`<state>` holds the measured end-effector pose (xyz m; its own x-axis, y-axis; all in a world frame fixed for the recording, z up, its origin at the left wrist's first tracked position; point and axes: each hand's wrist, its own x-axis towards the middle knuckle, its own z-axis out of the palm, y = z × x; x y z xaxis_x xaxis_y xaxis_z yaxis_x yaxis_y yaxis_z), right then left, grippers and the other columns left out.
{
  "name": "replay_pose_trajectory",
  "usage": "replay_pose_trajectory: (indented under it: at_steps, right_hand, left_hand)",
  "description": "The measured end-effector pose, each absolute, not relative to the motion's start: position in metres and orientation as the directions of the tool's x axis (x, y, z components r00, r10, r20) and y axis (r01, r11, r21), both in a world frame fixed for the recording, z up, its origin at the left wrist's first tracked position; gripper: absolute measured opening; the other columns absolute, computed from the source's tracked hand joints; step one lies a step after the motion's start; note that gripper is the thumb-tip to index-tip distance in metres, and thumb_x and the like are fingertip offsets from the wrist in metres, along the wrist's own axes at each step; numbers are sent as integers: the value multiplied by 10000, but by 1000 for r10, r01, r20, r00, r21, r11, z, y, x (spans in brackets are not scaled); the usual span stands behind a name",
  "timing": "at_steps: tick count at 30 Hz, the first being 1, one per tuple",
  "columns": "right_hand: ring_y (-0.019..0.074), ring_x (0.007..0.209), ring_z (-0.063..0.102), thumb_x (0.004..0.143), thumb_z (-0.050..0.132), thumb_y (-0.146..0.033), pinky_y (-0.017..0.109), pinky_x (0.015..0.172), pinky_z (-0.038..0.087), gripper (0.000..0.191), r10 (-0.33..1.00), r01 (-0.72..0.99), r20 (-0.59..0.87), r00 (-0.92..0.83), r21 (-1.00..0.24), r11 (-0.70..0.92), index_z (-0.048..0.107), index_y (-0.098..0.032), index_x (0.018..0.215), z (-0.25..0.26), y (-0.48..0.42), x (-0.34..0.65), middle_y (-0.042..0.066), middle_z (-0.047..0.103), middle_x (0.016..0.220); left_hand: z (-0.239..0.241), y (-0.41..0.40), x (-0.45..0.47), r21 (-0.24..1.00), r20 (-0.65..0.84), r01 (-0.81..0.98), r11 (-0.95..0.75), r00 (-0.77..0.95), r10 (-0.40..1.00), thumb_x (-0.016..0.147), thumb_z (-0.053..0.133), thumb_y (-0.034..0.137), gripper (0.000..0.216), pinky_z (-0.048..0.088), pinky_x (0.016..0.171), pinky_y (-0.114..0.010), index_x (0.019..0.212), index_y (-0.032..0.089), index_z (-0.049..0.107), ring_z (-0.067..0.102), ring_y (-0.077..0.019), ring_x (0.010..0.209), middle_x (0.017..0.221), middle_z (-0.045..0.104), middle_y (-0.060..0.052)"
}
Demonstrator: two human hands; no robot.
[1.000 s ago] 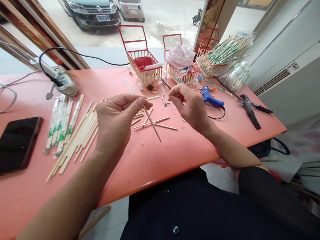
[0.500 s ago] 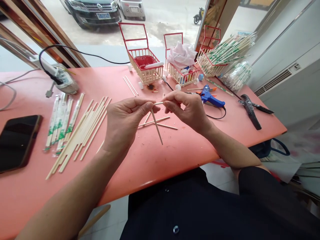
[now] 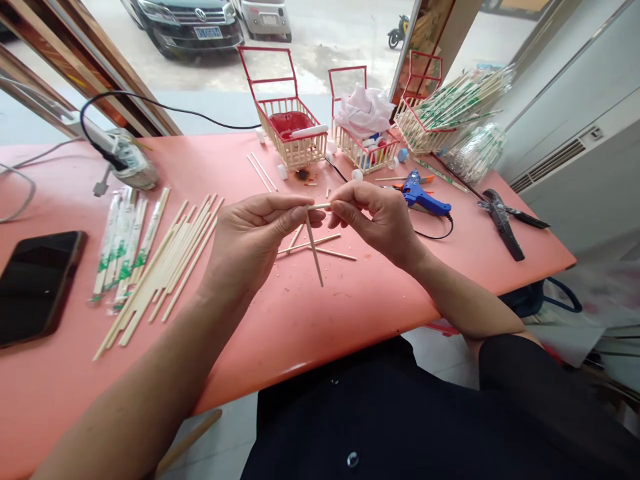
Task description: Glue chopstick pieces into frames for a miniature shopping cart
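Over the pink table, my left hand pinches thin bamboo sticks: one points down toward the table, a short one runs sideways to my right hand. The right hand's fingertips are pinched on the other end of that short stick, so the two hands almost touch. Loose cut sticks lie on the table just beneath them.
A pile of bare and wrapped chopsticks lies at left beside a black phone. Three stick-built carts stand at the back. A blue glue gun and black cutters lie at right. A power strip sits back left.
My right hand has closed in from the right and taken hold of the short stick's free end. The left hand has shifted slightly right with its sticks.
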<state>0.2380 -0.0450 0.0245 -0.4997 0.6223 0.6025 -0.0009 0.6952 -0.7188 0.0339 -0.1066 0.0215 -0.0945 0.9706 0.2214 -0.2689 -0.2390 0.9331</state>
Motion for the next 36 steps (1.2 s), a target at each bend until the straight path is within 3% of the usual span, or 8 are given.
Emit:
replay_pose_trajectory:
  at_steps: [21, 29, 36]
  right_hand:
    - [101, 753, 711, 1128, 632, -600, 243, 751, 561, 475, 618, 99, 609, -497, -667, 738, 732, -177, 937, 32, -54, 241, 7, 789, 834]
    - [96, 729, 691, 1113, 660, -610, 235, 729, 544, 492, 625, 72, 585, -517, -698, 713, 732, -168, 910, 33, -47, 243, 14, 783, 827]
    - [93, 737, 708, 1110, 659, -624, 227, 730, 563, 495, 630, 34, 555, -544, -735, 677, 724, -170, 923, 33, -46, 242, 9, 780, 819]
  left_hand:
    - [17, -111, 39, 925, 327, -138, -354, -186, 926, 843, 1008, 372, 198, 736, 855, -402, 898, 250, 863, 869, -232, 797, 849, 871, -23]
    - [18, -111, 33, 928, 361, -48, -369, -123, 924, 894, 975, 436, 294, 738, 881, -373, 1095, 254, 860, 887, -241, 862, 861, 873, -35]
    - [28, -115, 35, 940, 316, -99, -328, -114, 942, 835, 1020, 407, 256, 750, 827, -353, 947, 247, 855, 887, -246, 854, 859, 877, -34]
